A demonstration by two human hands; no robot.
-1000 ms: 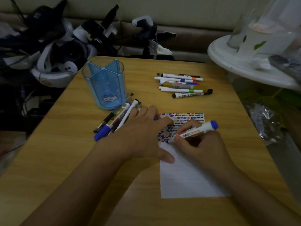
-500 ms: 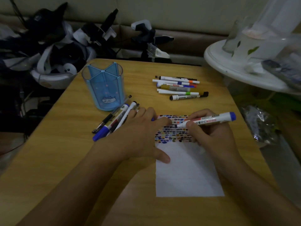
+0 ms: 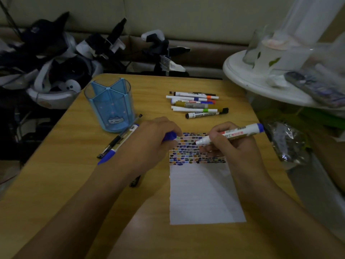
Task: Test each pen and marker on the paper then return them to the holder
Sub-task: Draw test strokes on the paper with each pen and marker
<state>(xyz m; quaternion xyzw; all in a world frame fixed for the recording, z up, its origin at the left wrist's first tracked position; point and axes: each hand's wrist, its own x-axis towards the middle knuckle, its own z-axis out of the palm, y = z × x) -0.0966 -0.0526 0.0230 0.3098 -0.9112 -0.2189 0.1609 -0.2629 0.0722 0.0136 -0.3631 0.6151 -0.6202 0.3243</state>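
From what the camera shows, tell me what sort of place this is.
Probably a home or lab room used for recording: a small wooden table pushed against a beige sofa that carries piled black-and-white headsets and camera gear, with a white round side table alongside.

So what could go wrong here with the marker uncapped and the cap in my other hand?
The right hand holds the uncapped marker with its tip over the paper; a slip could add a stray mark. The left hand pinches the blue cap and is off the paper, so the sheet might shift.
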